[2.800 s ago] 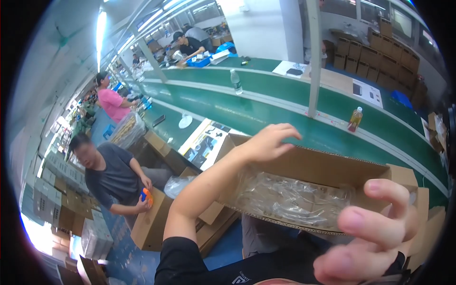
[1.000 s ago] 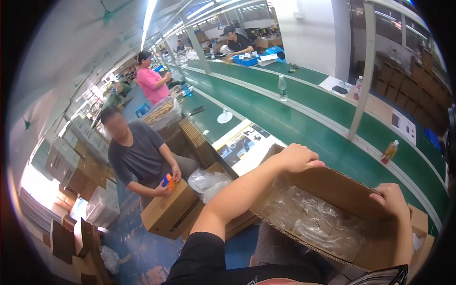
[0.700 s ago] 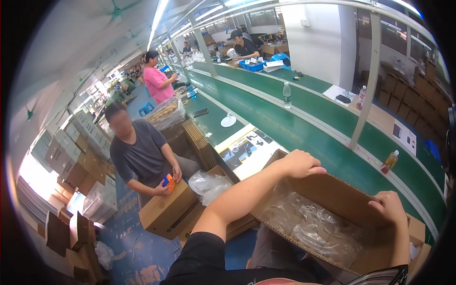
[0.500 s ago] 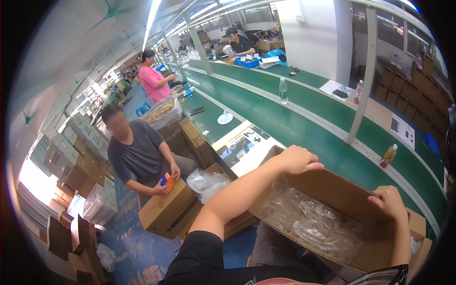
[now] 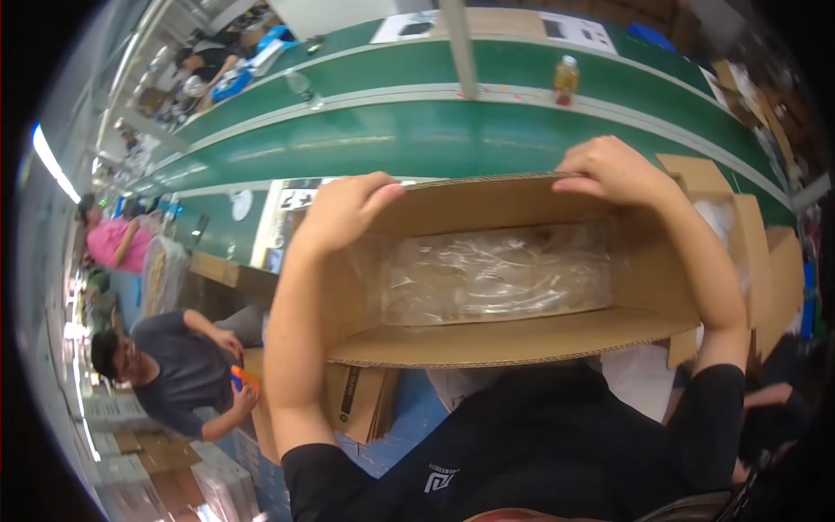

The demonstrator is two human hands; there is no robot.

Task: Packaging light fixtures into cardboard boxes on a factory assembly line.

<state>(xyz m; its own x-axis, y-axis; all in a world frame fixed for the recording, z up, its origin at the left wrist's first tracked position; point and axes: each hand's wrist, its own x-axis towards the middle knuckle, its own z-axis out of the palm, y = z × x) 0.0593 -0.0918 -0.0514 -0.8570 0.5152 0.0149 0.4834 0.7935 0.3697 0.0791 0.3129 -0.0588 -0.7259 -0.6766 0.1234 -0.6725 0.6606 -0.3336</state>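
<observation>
A deep, open-topped cardboard box [image 5: 513,348] stands right in front of me. Clear plastic wrapping [image 5: 504,270] covers what lies on its bottom, and the items underneath are hard to make out. My left hand [image 5: 352,207] grips the far rim near its left end, thumb on the inner side. Farther right along the same rim, my right hand [image 5: 609,170] is closed over the edge, its thumb also inside. Both forearms reach around the sides of the box.
Beyond the box runs a green conveyor [image 5: 435,135], with a bottle of amber drink [image 5: 565,81] on its ledge. At left, a seated co-worker [image 5: 178,374] holds an orange and blue tape dispenser [image 5: 243,380]. Another open carton [image 5: 752,252] stands to the right.
My view has swung to the right, so the box now sits level and central. Both hands stay on its far rim. The co-worker appears farther left.
</observation>
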